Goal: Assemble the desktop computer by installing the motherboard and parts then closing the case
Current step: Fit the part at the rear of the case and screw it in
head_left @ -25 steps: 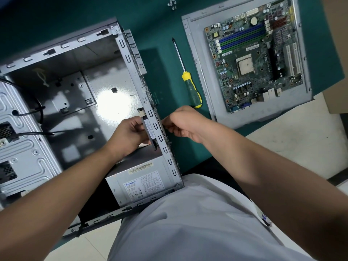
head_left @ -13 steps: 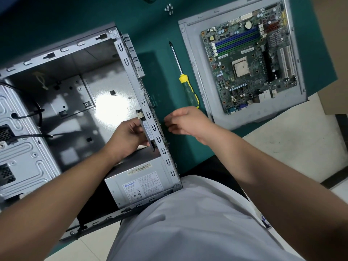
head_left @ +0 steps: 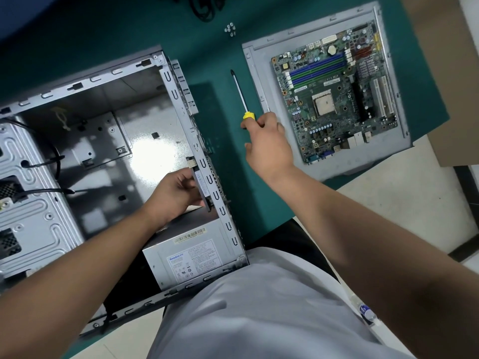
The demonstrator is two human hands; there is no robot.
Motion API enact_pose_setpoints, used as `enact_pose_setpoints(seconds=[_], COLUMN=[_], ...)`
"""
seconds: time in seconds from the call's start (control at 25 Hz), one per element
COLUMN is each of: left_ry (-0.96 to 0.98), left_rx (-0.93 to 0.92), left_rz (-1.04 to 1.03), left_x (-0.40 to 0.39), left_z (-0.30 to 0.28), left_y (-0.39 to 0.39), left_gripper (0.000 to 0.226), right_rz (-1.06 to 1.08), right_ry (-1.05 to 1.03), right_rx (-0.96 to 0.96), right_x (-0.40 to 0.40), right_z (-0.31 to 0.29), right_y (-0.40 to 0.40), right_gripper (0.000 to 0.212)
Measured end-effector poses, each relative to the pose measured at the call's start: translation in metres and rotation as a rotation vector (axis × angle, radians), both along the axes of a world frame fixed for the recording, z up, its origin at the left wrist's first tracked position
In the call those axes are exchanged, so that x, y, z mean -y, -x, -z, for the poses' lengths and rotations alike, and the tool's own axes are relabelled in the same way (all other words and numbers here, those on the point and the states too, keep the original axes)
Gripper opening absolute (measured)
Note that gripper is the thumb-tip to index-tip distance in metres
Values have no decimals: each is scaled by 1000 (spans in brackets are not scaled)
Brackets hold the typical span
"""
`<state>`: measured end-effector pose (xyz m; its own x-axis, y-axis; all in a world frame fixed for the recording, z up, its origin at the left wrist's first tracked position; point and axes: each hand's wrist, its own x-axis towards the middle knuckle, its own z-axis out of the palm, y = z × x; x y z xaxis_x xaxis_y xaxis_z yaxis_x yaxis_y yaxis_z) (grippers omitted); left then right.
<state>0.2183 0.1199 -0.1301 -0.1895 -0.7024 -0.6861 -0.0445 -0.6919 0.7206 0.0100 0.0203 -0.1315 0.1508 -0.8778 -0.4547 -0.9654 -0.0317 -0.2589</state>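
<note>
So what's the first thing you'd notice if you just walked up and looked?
Probably the big open metal case on the left, with the left hand holding a small part against its wall. Next, the green motherboard lying on a grey panel at the right. Between them, the right hand is on the yellow-handled screwdriver on the green mat.

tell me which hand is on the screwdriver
The right hand, reaching over the green mat onto the screwdriver handle. The left hand instead holds a small part against the case wall.
</note>
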Motion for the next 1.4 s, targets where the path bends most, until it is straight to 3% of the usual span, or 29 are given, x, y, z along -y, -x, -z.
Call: enact_pose_setpoints(seconds=[0.12,0.4,0.56,0.76,1.04,1.4], left_ry=[-13,-38,-44,-47,-41,-52], left_rx=[0,17,29,40,53,82], left_rz=[-3,-7,-1,13,16,-1], left_x=[0,0,1,0,2,3], left_z=[0,4,4,5,1,-7], left_y=[-1,-1,-2,-3,-1,4], left_gripper=[34,23,26,30,21,21], right_rz=[42,268,243,670,772,847], right_ry=[-42,55,-24,42,73,41], right_rx=[75,685,855,1120,955,955], right_x=[3,-20,-31,-34,-36,-35], right_z=[0,-26,-42,-45,-32,-18], right_y=[3,21,32,39,50,51], right_gripper=[39,20,43,32,42,39])
